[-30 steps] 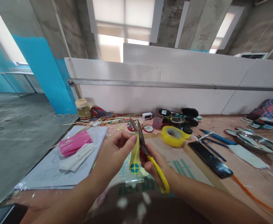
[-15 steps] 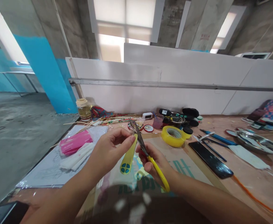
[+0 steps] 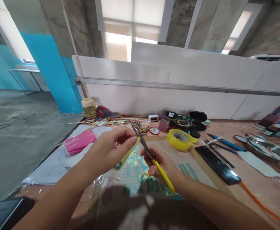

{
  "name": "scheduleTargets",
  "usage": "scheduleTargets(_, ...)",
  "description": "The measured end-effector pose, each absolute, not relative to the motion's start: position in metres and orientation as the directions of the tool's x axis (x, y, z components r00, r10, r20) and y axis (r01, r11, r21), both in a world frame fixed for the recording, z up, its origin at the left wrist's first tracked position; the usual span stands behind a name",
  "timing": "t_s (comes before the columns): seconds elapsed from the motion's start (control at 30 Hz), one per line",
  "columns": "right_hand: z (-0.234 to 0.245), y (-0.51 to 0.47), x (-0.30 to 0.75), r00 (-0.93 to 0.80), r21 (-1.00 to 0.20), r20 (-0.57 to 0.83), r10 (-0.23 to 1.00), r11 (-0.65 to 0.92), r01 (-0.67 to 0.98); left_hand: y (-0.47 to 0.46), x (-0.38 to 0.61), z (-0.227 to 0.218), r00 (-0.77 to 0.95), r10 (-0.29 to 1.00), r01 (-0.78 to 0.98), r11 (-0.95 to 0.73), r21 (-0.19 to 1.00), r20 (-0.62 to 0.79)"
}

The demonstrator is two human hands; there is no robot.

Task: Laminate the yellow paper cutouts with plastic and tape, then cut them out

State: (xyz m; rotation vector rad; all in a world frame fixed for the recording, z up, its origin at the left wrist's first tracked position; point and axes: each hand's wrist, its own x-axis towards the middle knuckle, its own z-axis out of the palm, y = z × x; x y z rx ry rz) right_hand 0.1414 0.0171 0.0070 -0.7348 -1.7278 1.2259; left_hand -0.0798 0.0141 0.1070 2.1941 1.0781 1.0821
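My left hand (image 3: 111, 148) pinches the top end of a narrow yellow paper strip (image 3: 125, 155) with a blue-green pattern at its lower tip. My right hand (image 3: 160, 166) grips yellow-handled scissors (image 3: 151, 158), whose blades meet the strip's upper end just beside my left fingertips. Both hands hover above a printed sheet with green characters (image 3: 140, 174) lying on the wooden table (image 3: 262, 188).
A yellow tape roll (image 3: 178, 139), a black phone (image 3: 218, 164), blue-handled tools (image 3: 222, 143) and a steel dish (image 3: 269, 150) lie to the right. A pink packet (image 3: 80, 142) rests on a plastic sleeve at left. A jar (image 3: 89, 108), sticks and small tins line the white back wall.
The strip has swung from hanging nearly straight down to slanting down-left. The scissor blades have come together at its top. The view has shifted slightly.
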Motion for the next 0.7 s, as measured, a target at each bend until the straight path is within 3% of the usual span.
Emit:
scheduleTargets(0.37,0.022,0.002,0.131,-0.475,-0.959,0.284,0.833,0.259,-0.118,0.014,-0.075,0.103,0.352,0.848,0.377,-0.517,0.769,0.397)
scheduleTargets(0.7,0.014,0.008,0.137,-0.488,-0.946,0.294,0.822,0.322,-0.028,0.014,-0.079,0.105,0.372,0.82,0.389,-0.564,0.729,0.435)
